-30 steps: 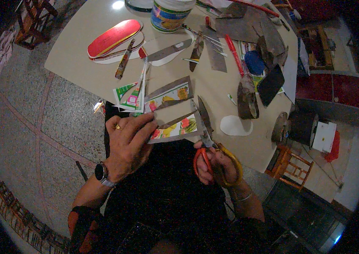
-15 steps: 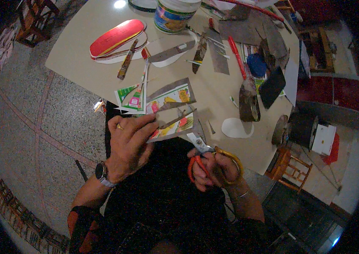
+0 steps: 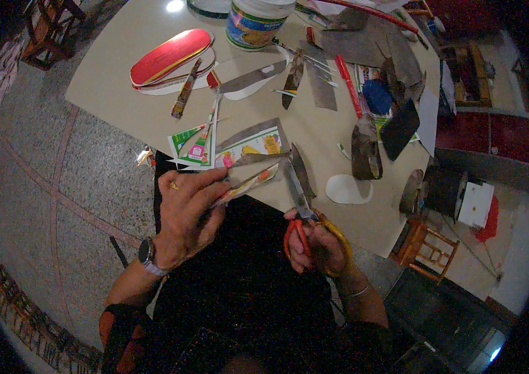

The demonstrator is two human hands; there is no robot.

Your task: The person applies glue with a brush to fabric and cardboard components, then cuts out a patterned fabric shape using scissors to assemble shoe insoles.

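Note:
My left hand [image 3: 193, 202], wearing a ring and a watch, pinches the left end of a narrow printed card piece [image 3: 257, 179] at the table's near edge. In my right hand [image 3: 320, 246] is a pair of scissors [image 3: 299, 194] with red and yellow handles. Their blades point away from me, nearly together, just past the card piece's right end. Beside the blades lies a dark grey strip [image 3: 304, 171]. A larger grey-edged printed card [image 3: 252, 143] rests just beyond the held piece. Left of it are green-and-white card scraps [image 3: 197, 146].
Farther back are red insole-shaped pieces [image 3: 171, 56], a knife [image 3: 249, 78], a bucket [image 3: 258, 25] and a red pen [image 3: 347, 84]. To the right lie a brown tape-like loop [image 3: 366, 149], a black rectangle [image 3: 400, 129] and a white oval cutout [image 3: 349, 189].
The scissors have swung from pointing left to pointing away from me, their blades coming together. The held card piece looks narrower, and a grey strip now lies right of the blades.

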